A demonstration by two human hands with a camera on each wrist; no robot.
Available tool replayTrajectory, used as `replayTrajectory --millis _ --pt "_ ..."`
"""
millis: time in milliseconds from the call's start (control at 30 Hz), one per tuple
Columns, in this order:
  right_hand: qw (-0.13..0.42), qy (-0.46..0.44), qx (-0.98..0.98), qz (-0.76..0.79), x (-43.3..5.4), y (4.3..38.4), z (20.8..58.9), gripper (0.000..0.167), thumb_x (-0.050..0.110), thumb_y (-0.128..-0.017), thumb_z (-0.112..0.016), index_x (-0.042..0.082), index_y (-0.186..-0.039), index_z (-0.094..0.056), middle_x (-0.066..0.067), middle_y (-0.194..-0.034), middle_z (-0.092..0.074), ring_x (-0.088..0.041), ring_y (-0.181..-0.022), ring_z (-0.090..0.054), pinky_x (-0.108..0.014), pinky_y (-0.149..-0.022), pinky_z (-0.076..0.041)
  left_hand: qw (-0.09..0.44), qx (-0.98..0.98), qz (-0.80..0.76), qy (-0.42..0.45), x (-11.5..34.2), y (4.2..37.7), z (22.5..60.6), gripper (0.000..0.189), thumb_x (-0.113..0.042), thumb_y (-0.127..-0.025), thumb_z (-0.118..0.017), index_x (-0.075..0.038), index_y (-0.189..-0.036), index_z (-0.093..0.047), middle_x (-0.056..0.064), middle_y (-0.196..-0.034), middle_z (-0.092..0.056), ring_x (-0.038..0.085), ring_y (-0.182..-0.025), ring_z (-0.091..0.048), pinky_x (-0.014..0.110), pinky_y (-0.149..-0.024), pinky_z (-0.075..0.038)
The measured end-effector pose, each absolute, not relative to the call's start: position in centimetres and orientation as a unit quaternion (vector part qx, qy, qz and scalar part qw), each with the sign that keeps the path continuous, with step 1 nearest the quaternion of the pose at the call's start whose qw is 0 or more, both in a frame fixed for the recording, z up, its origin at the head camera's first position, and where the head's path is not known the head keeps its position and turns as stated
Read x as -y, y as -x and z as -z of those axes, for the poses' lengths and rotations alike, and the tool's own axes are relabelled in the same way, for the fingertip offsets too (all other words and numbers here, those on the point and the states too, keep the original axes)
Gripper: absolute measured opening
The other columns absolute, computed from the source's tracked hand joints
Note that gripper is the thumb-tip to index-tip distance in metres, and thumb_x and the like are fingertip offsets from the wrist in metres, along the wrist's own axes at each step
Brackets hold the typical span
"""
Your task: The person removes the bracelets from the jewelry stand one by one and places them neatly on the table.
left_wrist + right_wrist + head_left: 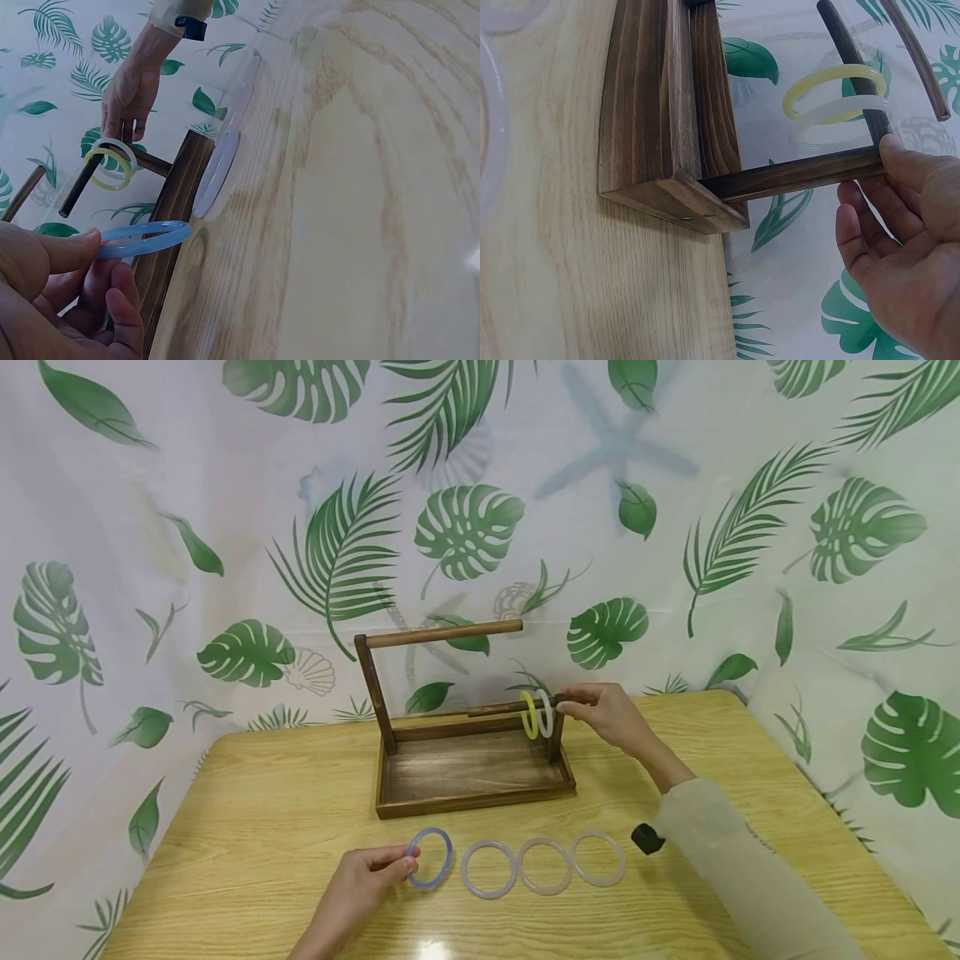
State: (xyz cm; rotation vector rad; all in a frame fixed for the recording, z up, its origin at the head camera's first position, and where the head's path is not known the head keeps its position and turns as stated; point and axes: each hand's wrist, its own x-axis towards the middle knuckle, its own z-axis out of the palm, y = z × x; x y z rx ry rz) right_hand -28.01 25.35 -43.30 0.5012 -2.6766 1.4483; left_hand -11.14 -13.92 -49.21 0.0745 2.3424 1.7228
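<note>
Between thumb and fingers, my left hand [365,877] pinches a translucent blue ring [430,858] above the table, left of the loose rings. My right hand [609,717] grips the top of the short post of a dark wooden rack [476,804], its thumb on the corner in the right wrist view. From that post a lower bar [491,710] juts left. A yellow ring [529,715] and a whitish translucent ring [545,714] hang on it, close to the right hand. The rack's taller left post carries an upper bar [442,633] with no ring on it.
In a row on the wooden table [270,827], before the rack, lie three pale translucent rings: a left one [489,897], a middle one [545,892] and a right one [597,883]. A leaf-print cloth [480,452] hangs behind the table. A black device [647,838] sits at the right wrist.
</note>
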Motion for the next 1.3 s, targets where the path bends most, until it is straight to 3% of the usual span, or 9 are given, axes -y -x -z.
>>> replayTrajectory --millis 533,900,1100,1300 --pt "0.025 -0.162 0.867 -0.471 -25.51 27.99 43.07 0.043 0.022 -0.104 -0.066 -0.008 -0.135 -0.063 -0.027 -0.136 -0.063 -0.038 -0.107 -0.069 -0.052 -0.092 -0.056 0.129 -0.81 -0.573 -0.015 14.03 10.98 49.33 0.036 -0.026 -0.1 -0.07 0.003 -0.122 -0.074 0.014 -0.119 -0.074 0.033 -0.118 -0.067 0.052 -0.1 -0.052" --pt "0.028 -0.167 0.868 -0.467 -25.57 28.28 43.46 0.042 0.023 -0.104 -0.066 -0.007 -0.135 -0.064 -0.026 -0.135 -0.064 -0.039 -0.108 -0.068 -0.052 -0.092 -0.056 0.119 -0.812 -0.571 -0.01 13.82 10.97 49.3 0.03 -0.016 -0.1 -0.07 0.007 -0.119 -0.074 0.017 -0.113 -0.075 0.033 -0.115 -0.068 0.052 -0.1 -0.051" --pt "0.03 -0.169 0.867 -0.467 -25.55 28.23 43.3 0.042 0.022 -0.104 -0.066 -0.007 -0.135 -0.065 -0.026 -0.134 -0.064 -0.039 -0.107 -0.068 -0.054 -0.092 -0.055 0.113 -0.823 -0.557 -0.007 13.79 11.08 49.4 0.028 -0.012 -0.099 -0.07 0.009 -0.117 -0.073 0.018 -0.111 -0.076 0.036 -0.111 -0.069 0.05 -0.095 -0.055" --pt "0.029 -0.165 0.871 -0.463 -25.52 28.0 43.26 0.044 0.023 -0.104 -0.066 -0.007 -0.136 -0.063 -0.025 -0.134 -0.064 -0.037 -0.105 -0.069 -0.049 -0.089 -0.057 0.103 -0.835 -0.54 -0.007 13.84 11.11 49.51 0.026 -0.012 -0.098 -0.072 0.008 -0.114 -0.075 0.017 -0.11 -0.076 0.026 -0.097 -0.069 0.037 -0.079 -0.057"
